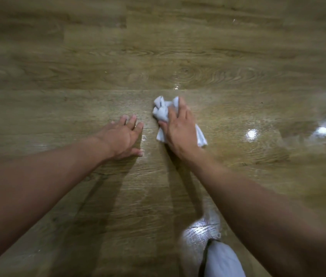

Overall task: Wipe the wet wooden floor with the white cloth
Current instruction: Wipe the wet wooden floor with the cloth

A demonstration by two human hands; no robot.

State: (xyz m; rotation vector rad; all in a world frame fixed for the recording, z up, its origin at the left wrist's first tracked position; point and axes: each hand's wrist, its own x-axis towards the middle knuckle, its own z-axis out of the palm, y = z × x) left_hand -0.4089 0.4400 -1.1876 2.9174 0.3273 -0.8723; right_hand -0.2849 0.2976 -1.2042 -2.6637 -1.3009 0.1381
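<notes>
Floor: a wooden floor [198, 56] of brown planks fills the whole view. A wet sheen lies over its right half, with bright glare spots [252, 134] from lights overhead.
Cloth: the white cloth [161, 111] lies bunched on the floor at the centre, under the right hand. One crumpled end sticks out ahead of the fingers, and a flat corner trails out by the wrist.
Right hand: the right hand [180, 128] lies on top of the cloth, fingers [182, 104] curled over the bunch and thumb tucked against its near side.
Left hand: the left hand [123, 136] rests palm down on the bare floor just beside the cloth, fingers [132, 120] straight and slightly spread, holding nothing.
Handling: the cloth looks light, soft and limp. It probably gets heavier and clingier as it soaks.
Where to hold: probably best over the thick middle of the bunch, palm pressing down, so loose ends do not drag free.
Slip: the wet planks look slick, so the bracing hand may slide.
Bottom edge: some pale fabric [222, 258] shows; what it is I cannot tell.
</notes>
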